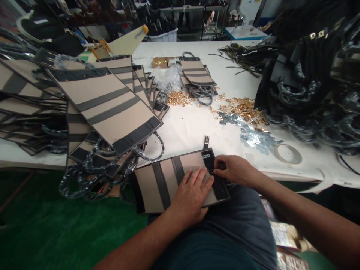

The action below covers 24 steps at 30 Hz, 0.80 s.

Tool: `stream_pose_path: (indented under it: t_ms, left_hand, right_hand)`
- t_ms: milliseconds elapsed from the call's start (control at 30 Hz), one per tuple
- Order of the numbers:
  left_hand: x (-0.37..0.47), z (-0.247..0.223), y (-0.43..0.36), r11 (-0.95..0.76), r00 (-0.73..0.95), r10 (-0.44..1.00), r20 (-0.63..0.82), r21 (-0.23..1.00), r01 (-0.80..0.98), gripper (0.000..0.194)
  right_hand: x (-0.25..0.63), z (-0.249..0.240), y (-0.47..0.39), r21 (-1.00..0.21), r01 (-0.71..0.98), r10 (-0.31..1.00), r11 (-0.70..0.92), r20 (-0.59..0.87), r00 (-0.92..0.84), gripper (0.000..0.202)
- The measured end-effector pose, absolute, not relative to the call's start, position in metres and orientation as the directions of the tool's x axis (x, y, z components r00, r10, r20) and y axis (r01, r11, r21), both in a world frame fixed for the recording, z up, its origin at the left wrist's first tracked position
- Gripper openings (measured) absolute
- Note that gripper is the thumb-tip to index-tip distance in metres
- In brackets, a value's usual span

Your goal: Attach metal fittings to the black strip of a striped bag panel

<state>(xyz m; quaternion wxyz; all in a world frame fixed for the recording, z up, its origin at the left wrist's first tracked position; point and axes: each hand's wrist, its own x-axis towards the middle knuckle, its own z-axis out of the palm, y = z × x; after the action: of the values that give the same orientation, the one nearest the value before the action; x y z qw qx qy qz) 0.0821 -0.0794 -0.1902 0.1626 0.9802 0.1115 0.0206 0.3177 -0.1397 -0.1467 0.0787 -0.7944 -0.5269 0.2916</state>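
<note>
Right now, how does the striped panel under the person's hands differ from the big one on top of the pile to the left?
The panel on the lap is pressed flat by the left hand, with the right hand pinching its dark band; the top panel on the pile lies untouched and slanted. The pile's panel looks larger, being nearer the camera's centre. Both are tan with dark stripes.
</note>
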Motion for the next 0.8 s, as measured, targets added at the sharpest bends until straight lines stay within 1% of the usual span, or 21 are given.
stream_pose_path:
  t_ms: [167, 400, 567, 800]
  left_hand:
    - [0.0827, -0.1881, -0.0792, -0.925, 0.974, 0.224, 0.014, 0.318, 0.208, 0.084]
    - [0.0824, -0.1884, -0.0754, -0.941, 0.983, 0.183, -0.002, 0.290, 0.176, 0.087]
    - [0.0827, -0.1903, -0.0748, -0.936, 0.981, 0.195, -0.013, 0.295, 0.191, 0.088]
    - [0.0875, -0.1842, -0.0737, -0.944, 0.985, 0.164, -0.053, 0.281, 0.172, 0.090]
  right_hand:
    - [0.3158, -0.1509, -0.1416, -0.414, 0.802, 0.885, -0.431, -0.368, 0.286, 0.003]
    - [0.3162, -0.1512, -0.1441, -0.447, 0.781, 0.889, -0.436, -0.351, 0.295, 0.003]
    - [0.3162, -0.1506, -0.1440, -0.448, 0.782, 0.890, -0.432, -0.354, 0.289, 0.004]
    - [0.3173, -0.1547, -0.1428, -0.426, 0.807, 0.898, -0.410, -0.342, 0.276, 0.003]
